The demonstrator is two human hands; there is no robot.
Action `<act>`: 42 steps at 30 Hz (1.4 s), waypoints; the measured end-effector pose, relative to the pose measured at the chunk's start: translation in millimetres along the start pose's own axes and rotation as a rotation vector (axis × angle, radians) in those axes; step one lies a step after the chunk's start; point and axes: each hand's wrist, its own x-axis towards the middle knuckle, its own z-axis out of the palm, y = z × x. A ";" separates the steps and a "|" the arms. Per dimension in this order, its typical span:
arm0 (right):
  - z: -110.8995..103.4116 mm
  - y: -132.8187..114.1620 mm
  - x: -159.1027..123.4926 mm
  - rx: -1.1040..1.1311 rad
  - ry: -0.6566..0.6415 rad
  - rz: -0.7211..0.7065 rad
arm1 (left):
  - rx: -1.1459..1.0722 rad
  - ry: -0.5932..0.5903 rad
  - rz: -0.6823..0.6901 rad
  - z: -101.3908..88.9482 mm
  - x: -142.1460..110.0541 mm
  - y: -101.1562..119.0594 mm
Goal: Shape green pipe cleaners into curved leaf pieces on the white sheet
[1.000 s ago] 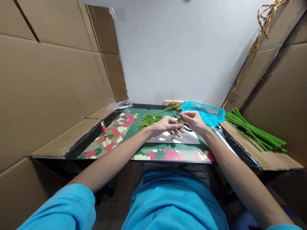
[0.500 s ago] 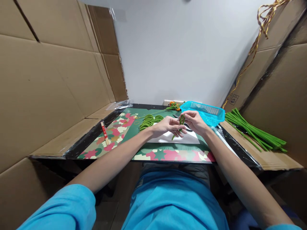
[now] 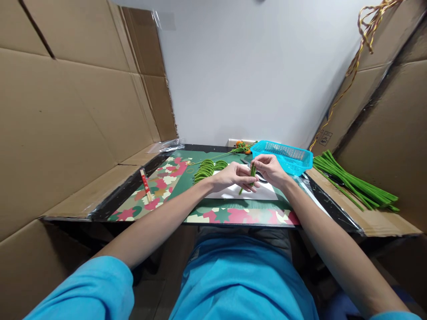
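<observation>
Between my two hands is a bent green pipe cleaner (image 3: 253, 171), its lower end sticking out below the fingers. My left hand (image 3: 235, 176) has closed on it from the left, over a white sheet (image 3: 263, 193). Fingertips of my right hand (image 3: 269, 166) pinch its upper part. Several curved green pipe cleaner pieces (image 3: 204, 170) lie in rows on the green mat, beyond my left wrist. Black-handled scissors (image 3: 262, 178) rest behind my hands, partly hidden by them.
A blue plastic basket (image 3: 283, 155) stands at the back right. Straight green pipe cleaners (image 3: 356, 182) lie in a bundle on cardboard at right. Orange flowers on a green stem (image 3: 238, 150) lie at the back. Chopsticks in a red wrapper (image 3: 145, 183) are at left. Cardboard walls (image 3: 83, 98) flank the table.
The pipe cleaner has turned between my fingers: its open loop faced me half a second ago and now looks narrow. My left fingers have drawn in closer around it.
</observation>
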 end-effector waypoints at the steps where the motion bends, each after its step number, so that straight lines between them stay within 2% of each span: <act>1: -0.1 0.4 0.1 -0.002 -0.003 0.003 | -0.001 -0.006 -0.002 -0.2 0.0 -0.3; 9: -0.1 0.8 0.7 0.003 0.001 0.006 | -0.005 -0.027 -0.017 0.5 -1.5 1.0; 19: 2.1 -5.0 -2.3 0.016 -0.106 0.042 | -0.022 -0.079 0.012 -0.4 -1.8 -0.3; 27: -0.3 -1.3 -1.0 -0.054 -0.041 0.037 | -0.028 -0.089 -0.015 -1.2 1.0 -5.0; 42: 2.4 -3.3 -0.9 -0.043 -0.032 0.008 | -0.088 -0.057 -0.052 1.3 0.5 -3.3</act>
